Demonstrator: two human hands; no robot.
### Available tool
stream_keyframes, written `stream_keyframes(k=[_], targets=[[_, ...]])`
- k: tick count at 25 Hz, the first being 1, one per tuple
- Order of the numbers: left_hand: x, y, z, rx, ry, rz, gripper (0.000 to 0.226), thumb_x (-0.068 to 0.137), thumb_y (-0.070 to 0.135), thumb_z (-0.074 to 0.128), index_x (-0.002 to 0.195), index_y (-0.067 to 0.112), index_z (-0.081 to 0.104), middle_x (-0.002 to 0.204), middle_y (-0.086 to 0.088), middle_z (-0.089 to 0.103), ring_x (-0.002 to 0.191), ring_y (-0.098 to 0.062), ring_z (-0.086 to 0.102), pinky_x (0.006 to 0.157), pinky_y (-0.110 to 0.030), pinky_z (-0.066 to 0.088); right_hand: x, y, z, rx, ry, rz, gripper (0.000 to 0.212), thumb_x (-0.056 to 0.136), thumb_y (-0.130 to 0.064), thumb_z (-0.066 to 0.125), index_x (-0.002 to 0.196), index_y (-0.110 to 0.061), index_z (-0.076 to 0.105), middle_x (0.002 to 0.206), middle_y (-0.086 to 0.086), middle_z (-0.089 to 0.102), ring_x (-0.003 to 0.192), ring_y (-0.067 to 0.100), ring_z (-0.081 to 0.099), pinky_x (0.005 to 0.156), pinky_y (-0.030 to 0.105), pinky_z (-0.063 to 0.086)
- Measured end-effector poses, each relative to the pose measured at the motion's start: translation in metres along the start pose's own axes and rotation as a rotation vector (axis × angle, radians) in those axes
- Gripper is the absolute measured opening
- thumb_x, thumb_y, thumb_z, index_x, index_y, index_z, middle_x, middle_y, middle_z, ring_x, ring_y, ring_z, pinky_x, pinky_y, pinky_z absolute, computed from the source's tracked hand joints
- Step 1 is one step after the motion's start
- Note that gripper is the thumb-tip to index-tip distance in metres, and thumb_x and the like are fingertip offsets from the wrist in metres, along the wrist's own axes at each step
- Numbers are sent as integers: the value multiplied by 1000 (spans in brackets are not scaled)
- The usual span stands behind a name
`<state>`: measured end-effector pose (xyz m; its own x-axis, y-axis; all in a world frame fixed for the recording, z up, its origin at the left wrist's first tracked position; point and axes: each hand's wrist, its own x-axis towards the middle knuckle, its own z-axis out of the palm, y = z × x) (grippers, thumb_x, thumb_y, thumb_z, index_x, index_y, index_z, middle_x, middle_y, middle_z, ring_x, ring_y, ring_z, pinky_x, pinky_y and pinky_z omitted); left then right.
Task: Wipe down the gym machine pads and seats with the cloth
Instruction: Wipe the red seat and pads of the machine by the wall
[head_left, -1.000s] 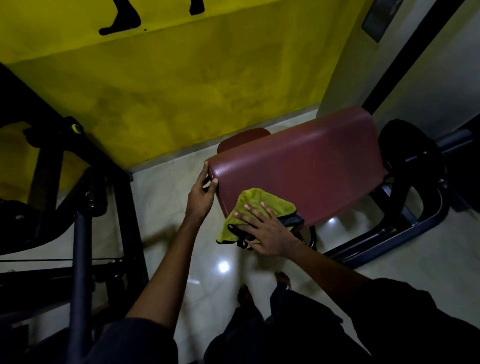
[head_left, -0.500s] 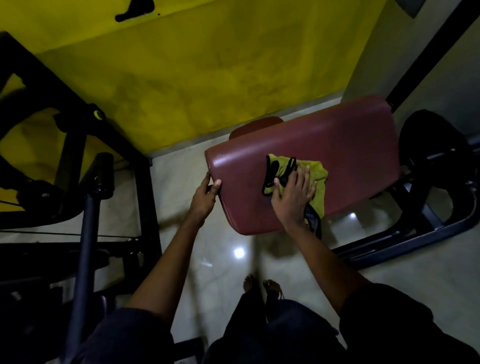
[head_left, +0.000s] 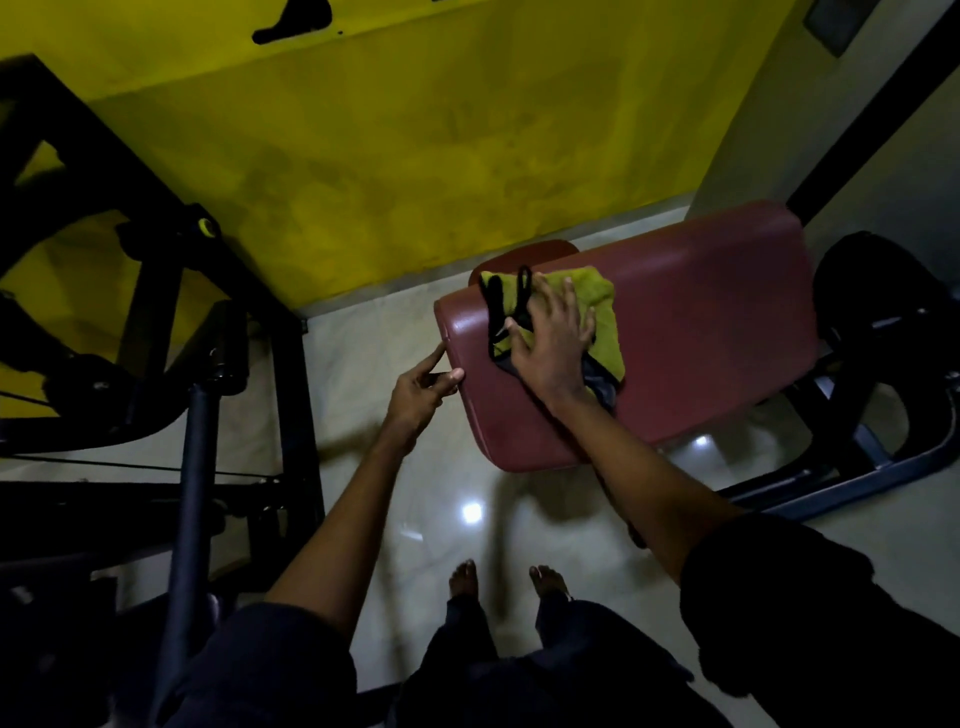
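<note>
While the pad (head_left: 701, 332) lies long axis left-right, the right hand (head_left: 550, 343) presses the cloth (head_left: 607, 325) with straight fingers (the left hand (head_left: 415, 391) touches the pad's edge, forefinger and thumb extended).

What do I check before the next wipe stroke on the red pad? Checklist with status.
1. Right hand flat on cloth: ok.
2. Cloth lying on red pad, upper left area: ok.
3. Left hand touching pad's left edge to steady it: ok.
4. Pad's right half bare for the stroke: ok.
5. Cloth's black loops loose beside the fingers, might snag: not ok.
6. Which areas are already wiped: cannot tell, too dim.
</note>
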<state>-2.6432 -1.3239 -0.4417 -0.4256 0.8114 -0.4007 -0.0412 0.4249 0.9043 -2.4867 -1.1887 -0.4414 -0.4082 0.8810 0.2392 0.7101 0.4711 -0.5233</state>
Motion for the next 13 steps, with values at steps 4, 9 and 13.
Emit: stream_keyframes(k=[4, 9, 13], targets=[[3, -9, -6, 8, -67, 39, 67, 90, 34, 70, 149, 35, 39, 97, 2, 77, 94, -10, 72, 77, -28, 48, 14, -44, 13, -44, -116, -126, 49, 93, -46, 52, 133, -19, 59, 154, 1, 44, 150, 28, 23, 117, 61, 3], [21, -10, -26, 242, -103, 104, 67, 83, 47, 74, 144, 40, 46, 94, 12, 75, 97, -7, 69, 90, -33, 51, 42, -39, 3, -81, -75, -7, 52, 93, -51, 51, 135, -22, 57, 149, 1, 49, 146, 26, 31, 116, 61, 11], [27, 11, -36, 333, -50, 180, 58, 84, 45, 74, 137, 27, 58, 128, 5, 66, 92, -4, 66, 84, -22, 47, 42, -16, -9, -100, 44, 327, 54, 97, -50, 48, 140, -17, 54, 157, 2, 39, 151, 25, 20, 118, 59, 8]])
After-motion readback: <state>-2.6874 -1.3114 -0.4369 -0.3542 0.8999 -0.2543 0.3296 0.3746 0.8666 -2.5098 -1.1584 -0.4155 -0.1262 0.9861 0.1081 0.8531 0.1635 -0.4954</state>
